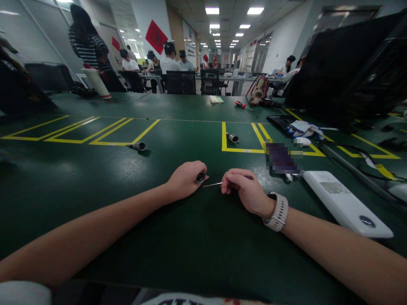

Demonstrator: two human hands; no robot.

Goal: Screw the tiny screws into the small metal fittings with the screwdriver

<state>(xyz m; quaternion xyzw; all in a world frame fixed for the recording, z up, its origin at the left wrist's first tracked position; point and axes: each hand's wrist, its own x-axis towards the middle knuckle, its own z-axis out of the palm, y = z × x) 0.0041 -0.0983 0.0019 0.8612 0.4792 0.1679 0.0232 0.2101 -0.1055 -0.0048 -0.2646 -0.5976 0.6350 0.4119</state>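
Observation:
My left hand (184, 180) is closed around a small metal cylindrical part (200, 177), whose round open end faces me; the rest of it is hidden in the fingers. In my right hand (243, 186), closed too, is a thin screwdriver (212, 184). Its bare shaft points left and its tip is just short of the metal part, apparently apart from it. A bit of its dark handle shows behind the fingers. Two similar metal parts lie on the green table (178, 148): one part (139, 146) to the left, another part (232, 137) inside a yellow taped box.
Right of my right hand lie a phone (281, 157), a white power bank (346, 203) and cables (352, 169). Farther back are a red screwdriver (243, 105), a cloth (305, 129) and a white cup (97, 82). A dark monitor (346, 72) stands at the right; people sit beyond.

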